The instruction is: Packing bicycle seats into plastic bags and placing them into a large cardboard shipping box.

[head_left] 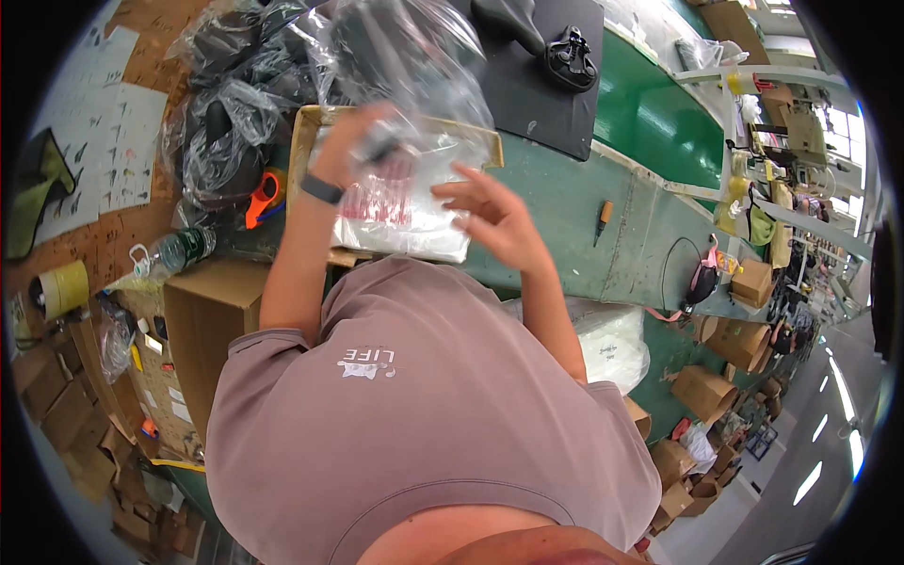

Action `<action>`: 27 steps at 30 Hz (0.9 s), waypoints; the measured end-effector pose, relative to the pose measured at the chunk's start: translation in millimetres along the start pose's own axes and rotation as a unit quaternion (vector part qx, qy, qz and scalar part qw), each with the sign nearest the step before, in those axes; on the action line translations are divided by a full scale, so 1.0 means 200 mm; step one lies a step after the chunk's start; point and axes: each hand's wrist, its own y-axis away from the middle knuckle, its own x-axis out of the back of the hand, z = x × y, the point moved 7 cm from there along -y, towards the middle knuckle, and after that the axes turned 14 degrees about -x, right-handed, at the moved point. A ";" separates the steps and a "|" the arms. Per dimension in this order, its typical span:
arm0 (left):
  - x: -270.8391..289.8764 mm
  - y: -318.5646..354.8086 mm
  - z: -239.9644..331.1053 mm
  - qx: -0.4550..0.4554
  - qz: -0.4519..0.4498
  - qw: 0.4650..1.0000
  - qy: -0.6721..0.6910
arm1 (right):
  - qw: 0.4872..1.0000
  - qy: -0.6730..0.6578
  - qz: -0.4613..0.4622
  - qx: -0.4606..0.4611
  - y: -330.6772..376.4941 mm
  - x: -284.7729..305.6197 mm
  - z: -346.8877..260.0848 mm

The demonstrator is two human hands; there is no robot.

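My left hand (353, 146), above a dark wristband (322, 188), is smeared by motion over a shallow carton (303, 151). A dark patch shows beside its fingers; what it is, or whether it is held, I cannot make out. In the carton lies a stack of clear plastic bags (443, 235) with red print. My right hand (499, 221) hovers at the stack's right side, fingers spread and nothing in them. Just beyond the carton is a large, shiny clear plastic bag (414, 56), partly blurred, close to my left hand.
Bagged black items (221, 141) crowd the left, beside an orange tool (266, 198) and a water bottle (179, 251). A black saddle-like part (570, 61) rests on a dark board (556, 122). An orange-handled tool (604, 218) lies on the green table (565, 254). An open cardboard box (212, 311) stands nearby.
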 end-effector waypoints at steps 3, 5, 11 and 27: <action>0.38 -0.31 0.02 0.099 0.230 0.967 0.051 | 0.969 0.118 0.213 0.035 -0.26 0.60 0.05; 0.73 -0.35 -0.05 0.131 0.385 0.912 -0.047 | 0.918 0.227 0.324 0.025 -0.48 1.12 0.24; 0.60 -0.16 0.12 -0.171 0.321 0.639 -0.678 | 0.731 0.521 0.434 0.082 -1.31 1.97 0.07; -0.64 0.27 -1.32 0.027 -0.302 0.804 -0.511 | 0.759 0.491 0.404 -0.140 -0.88 1.57 0.83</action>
